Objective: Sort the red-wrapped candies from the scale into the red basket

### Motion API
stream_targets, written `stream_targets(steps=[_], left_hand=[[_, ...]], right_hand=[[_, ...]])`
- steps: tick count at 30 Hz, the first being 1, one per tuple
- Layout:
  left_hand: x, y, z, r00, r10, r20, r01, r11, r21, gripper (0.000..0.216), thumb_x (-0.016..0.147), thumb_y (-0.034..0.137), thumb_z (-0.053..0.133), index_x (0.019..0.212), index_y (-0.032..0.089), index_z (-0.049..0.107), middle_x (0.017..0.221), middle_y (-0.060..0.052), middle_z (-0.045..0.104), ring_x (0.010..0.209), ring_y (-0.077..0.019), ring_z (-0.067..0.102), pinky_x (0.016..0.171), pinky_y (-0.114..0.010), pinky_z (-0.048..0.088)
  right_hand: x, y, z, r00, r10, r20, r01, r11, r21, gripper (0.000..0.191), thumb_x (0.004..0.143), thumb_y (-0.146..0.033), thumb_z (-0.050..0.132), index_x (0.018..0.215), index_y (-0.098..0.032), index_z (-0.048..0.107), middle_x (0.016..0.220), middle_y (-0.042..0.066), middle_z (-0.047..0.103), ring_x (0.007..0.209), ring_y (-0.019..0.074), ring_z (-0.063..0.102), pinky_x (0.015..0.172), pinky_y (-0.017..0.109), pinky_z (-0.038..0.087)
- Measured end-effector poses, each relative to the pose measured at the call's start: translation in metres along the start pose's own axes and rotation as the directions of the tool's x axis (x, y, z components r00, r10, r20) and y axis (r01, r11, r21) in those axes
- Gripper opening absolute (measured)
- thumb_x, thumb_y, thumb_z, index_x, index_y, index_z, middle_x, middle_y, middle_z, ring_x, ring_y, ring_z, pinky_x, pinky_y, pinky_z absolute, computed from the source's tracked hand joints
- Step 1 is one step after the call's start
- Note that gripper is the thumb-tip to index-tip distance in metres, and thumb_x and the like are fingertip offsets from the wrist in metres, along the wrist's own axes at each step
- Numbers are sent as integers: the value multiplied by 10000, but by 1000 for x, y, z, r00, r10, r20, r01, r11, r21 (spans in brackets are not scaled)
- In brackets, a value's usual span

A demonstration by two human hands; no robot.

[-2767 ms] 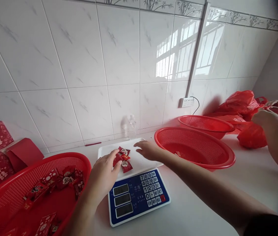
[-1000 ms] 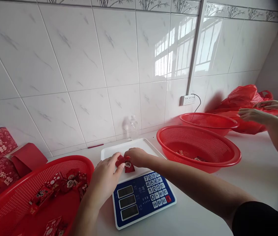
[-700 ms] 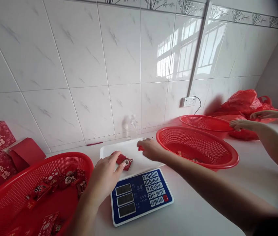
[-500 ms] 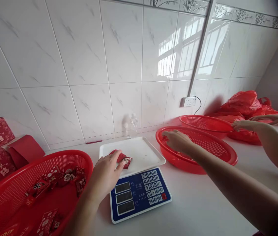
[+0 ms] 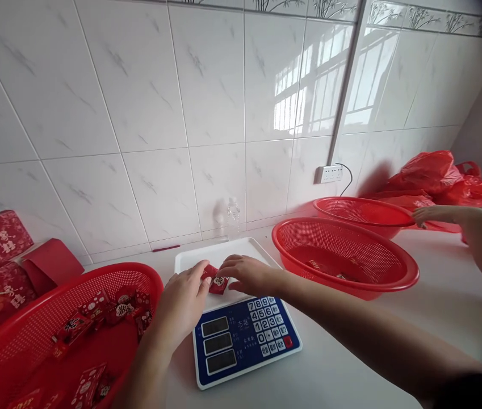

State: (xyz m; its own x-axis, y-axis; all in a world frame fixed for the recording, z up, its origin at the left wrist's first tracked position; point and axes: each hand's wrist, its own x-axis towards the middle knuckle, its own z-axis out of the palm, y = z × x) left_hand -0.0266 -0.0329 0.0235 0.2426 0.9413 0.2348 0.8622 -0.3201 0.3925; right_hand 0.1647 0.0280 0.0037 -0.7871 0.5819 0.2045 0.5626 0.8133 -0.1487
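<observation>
Small red printed packets (image 5: 218,282) lie bunched at the front of the scale's white tray (image 5: 241,249). My left hand (image 5: 186,298) curls round them from the left, thumb and fingers closed on their edge. From the right, my right hand (image 5: 251,275) reaches across the tray, its fingertips closed on a packet's right side; what lies under those fingers is partly hidden. Below the tray, the scale's blue panel (image 5: 247,335) faces me, with dark displays and a keypad. On the left, a red basket (image 5: 147,272) holds several similar red packets (image 5: 74,326).
Right of the scale stands a red basket (image 5: 409,271) with a few packets inside. Behind it is another red basket (image 5: 323,203), near another person's hand (image 5: 439,215). Red plastic bags (image 5: 428,173) are piled at the far right. A clear bottle (image 5: 233,216) stands by the wall.
My right hand has moved left from the near right basket to the packets on the tray. My left hand stays at the packets. One of the other person's hands has left view.
</observation>
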Motion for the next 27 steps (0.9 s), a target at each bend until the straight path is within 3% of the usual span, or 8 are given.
stream_targets(steps=[6, 11, 13, 16, 18, 20, 22, 27], left_hand=[[0, 0, -3, 1000, -18, -5, 18, 1000, 20, 403, 936, 331, 347, 1294, 233, 503, 1221, -57, 646, 1092, -240, 589, 872, -348, 434], [0, -2, -1, 1000, -9, -7, 9, 1000, 1, 383, 933, 343, 349, 1263, 262, 524, 1210, -48, 651, 1073, -252, 598, 831, -351, 443], [1, -3, 0, 1000, -15, -9, 15, 1000, -8, 382, 929, 355, 357, 1261, 265, 523, 1202, -44, 654, 1064, -255, 602, 831, -354, 442], [1, -2, 1, 1000, -23, 6, 23, 1000, -2, 389, 921, 367, 373, 1264, 253, 517, 1192, -44, 656, 1048, -253, 605, 839, -353, 438], [1, 0, 2, 1000, -16, 20, 16, 1000, 6, 386, 919, 359, 381, 1260, 243, 519, 1189, -45, 656, 1030, -244, 611, 836, -344, 437], [2, 2, 4, 999, -24, 22, 23, 999, 24, 385, 920, 341, 378, 1264, 235, 515, 1185, -51, 659, 1001, -241, 622, 819, -339, 440], [3, 2, 5, 998, -55, 9, 54, 997, 52, 410, 926, 324, 360, 1304, 223, 485, 1163, -69, 669, 976, -247, 632, 794, -343, 443], [3, 0, 5, 993, -110, -32, 111, 992, 53, 496, 943, 327, 321, 1420, 193, 349, 1110, -107, 685, 976, -265, 634, 749, -349, 450]], right_hand=[[17, -2, 13, 999, 1, 43, 5, 990, -144, 268, 890, -123, 496, 1084, -179, 673, 1028, 92, 708, 969, 204, 625, 848, 327, 461], [-6, 11, -3, 976, 205, -68, -215, 951, -223, 279, 953, -195, 417, 1113, -200, 645, 960, 78, 713, 835, 193, 656, 713, 293, 461], [-23, 21, -17, 918, 374, -128, -395, 890, -227, 301, 973, -255, 378, 1137, -225, 629, 972, 77, 706, 814, 204, 659, 630, 278, 447], [-56, 41, -39, 749, 631, -203, -662, 701, -265, 329, 974, -331, 356, 1128, -212, 621, 1002, 104, 698, 829, 247, 662, 596, 292, 440], [-75, 53, -50, 643, 732, -224, -761, 579, -292, 308, 959, -260, 367, 1104, -172, 625, 990, 138, 692, 849, 266, 660, 624, 315, 452], [-88, 60, -53, 590, 774, -230, -800, 521, -298, 288, 926, -193, 401, 1086, -134, 632, 1015, 175, 679, 932, 298, 642, 666, 346, 465], [-88, 60, -50, 607, 766, -211, -789, 551, -273, 296, 913, -205, 425, 1121, -140, 626, 1099, 178, 660, 1011, 307, 616, 698, 360, 477], [-35, 27, -20, 794, 598, -105, -607, 778, -163, 381, 919, -357, 456, 1241, -191, 572, 1234, 124, 627, 1096, 273, 590, 795, 353, 484]])
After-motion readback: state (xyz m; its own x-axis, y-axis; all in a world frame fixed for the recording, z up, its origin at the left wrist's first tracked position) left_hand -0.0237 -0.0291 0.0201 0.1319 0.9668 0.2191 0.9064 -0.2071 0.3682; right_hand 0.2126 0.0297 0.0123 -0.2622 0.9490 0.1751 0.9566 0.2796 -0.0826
